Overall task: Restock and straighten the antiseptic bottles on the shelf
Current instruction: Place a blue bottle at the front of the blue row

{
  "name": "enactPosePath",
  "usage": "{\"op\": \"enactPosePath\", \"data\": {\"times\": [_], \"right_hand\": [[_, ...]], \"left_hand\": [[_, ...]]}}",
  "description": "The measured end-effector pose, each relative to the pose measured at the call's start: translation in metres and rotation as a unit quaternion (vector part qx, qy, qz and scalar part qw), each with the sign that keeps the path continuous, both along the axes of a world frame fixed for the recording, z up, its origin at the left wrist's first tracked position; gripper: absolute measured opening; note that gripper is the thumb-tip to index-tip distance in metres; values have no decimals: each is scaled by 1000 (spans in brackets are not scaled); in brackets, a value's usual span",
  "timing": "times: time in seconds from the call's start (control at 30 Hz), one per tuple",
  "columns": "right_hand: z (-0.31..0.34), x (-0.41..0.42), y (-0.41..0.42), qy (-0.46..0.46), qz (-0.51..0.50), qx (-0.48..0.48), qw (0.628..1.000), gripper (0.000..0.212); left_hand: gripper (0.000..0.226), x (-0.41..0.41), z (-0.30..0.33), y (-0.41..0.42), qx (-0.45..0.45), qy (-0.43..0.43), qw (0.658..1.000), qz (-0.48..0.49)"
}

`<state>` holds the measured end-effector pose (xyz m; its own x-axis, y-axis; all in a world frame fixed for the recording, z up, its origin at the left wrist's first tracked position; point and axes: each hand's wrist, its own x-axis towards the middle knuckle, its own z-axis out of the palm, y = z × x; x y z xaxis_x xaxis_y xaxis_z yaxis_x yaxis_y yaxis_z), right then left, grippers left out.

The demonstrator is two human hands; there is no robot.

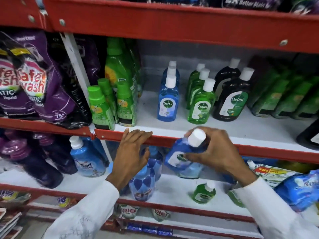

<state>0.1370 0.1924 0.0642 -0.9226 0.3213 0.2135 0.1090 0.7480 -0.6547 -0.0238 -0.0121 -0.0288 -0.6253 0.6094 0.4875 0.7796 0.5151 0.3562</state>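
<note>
Translucent blue bottle (181, 157), white-capped, in right hand (217, 152)

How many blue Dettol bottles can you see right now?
4: three lined front to back on the middle shelf, one in the right hand at. More may be hidden.

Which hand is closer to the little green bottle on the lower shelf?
The right hand. It holds a blue bottle just above the little green bottle. The left hand rests on the red shelf edge, farther off to the left.
</note>
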Motion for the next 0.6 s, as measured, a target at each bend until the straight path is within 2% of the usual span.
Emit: {"op": "enactPosePath", "data": {"times": [0.2, 0.43, 0.6], "right_hand": [[75, -34, -3, 102, -12, -11, 995, 52], [57, -104, 1, 26, -13, 57, 998, 44], [43, -116, 4, -17, -6, 75, 997, 51]], "left_hand": [[53, -4, 2, -2, 8, -6, 1000, -12], [54, -6, 1, -5, 17, -24, 999, -29], [56, -8, -1, -5, 18, -30, 999, -32]]}}
